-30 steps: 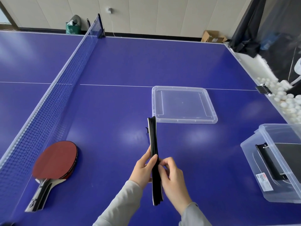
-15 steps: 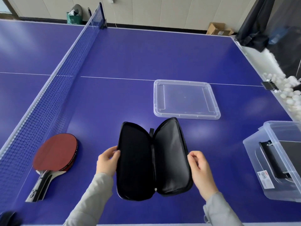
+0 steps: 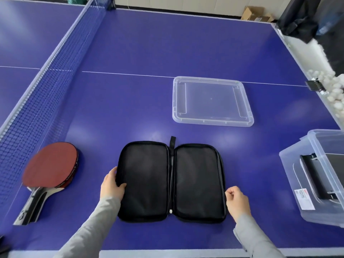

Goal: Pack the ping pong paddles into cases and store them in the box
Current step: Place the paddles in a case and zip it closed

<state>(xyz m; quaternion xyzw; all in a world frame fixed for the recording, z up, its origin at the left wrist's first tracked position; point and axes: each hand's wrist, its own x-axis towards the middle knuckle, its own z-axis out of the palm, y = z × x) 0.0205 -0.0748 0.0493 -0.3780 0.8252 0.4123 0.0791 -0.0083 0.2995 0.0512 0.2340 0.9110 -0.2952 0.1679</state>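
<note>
Near the table's (image 3: pixel 167 43) front edge, a black case (image 3: pixel 172 181), held half-folded a moment ago, is now laid flat and open, its left rim gripped by the left hand (image 3: pixel 111 185), the right hand (image 3: pixel 235 199) loosely curled and empty beside it, paddles (image 3: pixel 50 168) waiting leftward.

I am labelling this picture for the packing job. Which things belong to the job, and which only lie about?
Belong to the job:
open black case
red paddles
clear box
box lid
left hand, holding the case edge
right hand

Only lying about:
net
white balls
cardboard box
</note>
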